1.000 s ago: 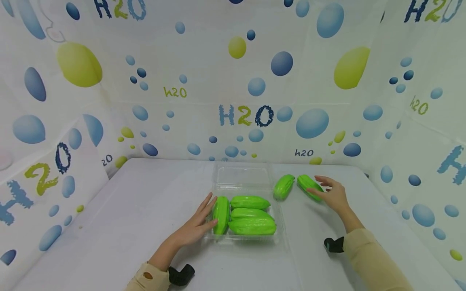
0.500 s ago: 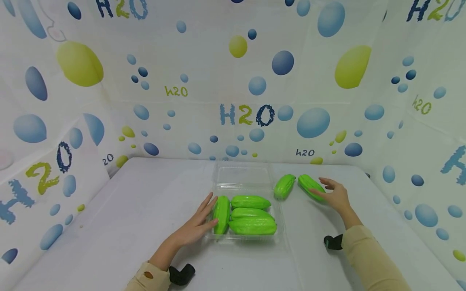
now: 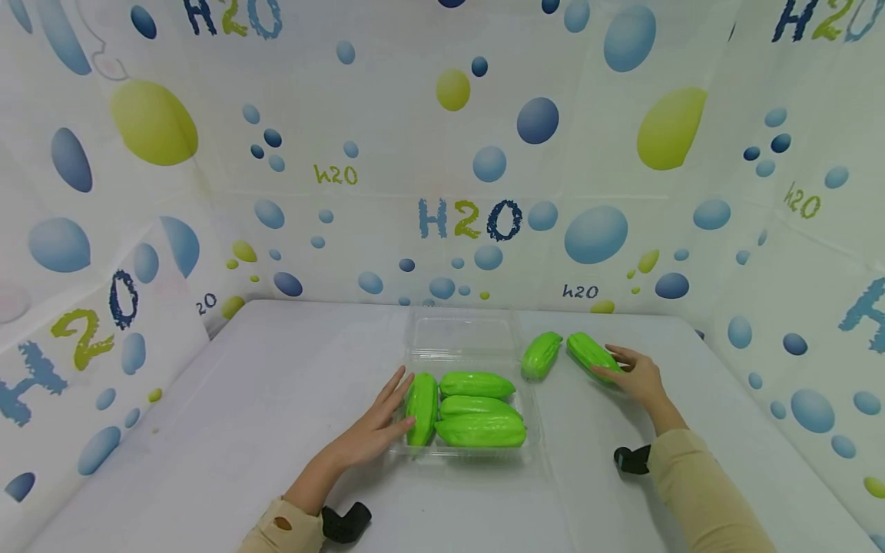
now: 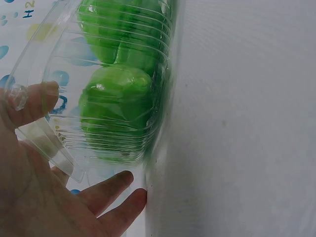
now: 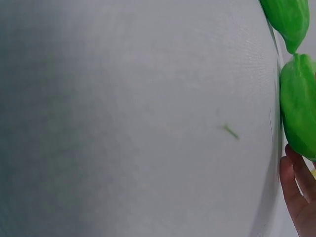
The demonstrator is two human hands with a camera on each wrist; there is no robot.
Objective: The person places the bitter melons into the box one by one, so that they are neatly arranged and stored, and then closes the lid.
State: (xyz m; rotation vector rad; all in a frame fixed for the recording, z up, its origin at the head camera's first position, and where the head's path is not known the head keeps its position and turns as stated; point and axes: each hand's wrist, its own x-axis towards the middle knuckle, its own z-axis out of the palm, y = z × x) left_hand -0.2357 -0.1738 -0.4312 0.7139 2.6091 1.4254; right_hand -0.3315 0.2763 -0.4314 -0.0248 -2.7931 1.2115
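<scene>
A clear plastic box (image 3: 477, 453) holds several glossy green, ridged, gourd-like vegetables (image 3: 480, 431). One vegetable (image 3: 421, 409) stands lengthwise at the box's left side; the others lie crosswise. My left hand (image 3: 369, 432) rests at the left side of the box with its fingers spread. In the left wrist view its thumb (image 4: 37, 103) lies at the rim, while two fingers (image 4: 111, 190) are beside the box wall. To the right of the box, my right hand (image 3: 636, 378) pinches the near end of a loose green gourd (image 3: 591, 353) between thumb and fingers. That gourd lies on the table.
The box's clear lid (image 3: 463, 338) lies folded back behind it. A second loose gourd (image 3: 541, 355) lies between the box and the held one. Both stand on a white table (image 3: 276, 384), with a printed curtain (image 3: 387, 107) around it.
My right thumb and fingers have come closer together on the loose gourd, which has barely shifted. The left hand and the box look the same.
</scene>
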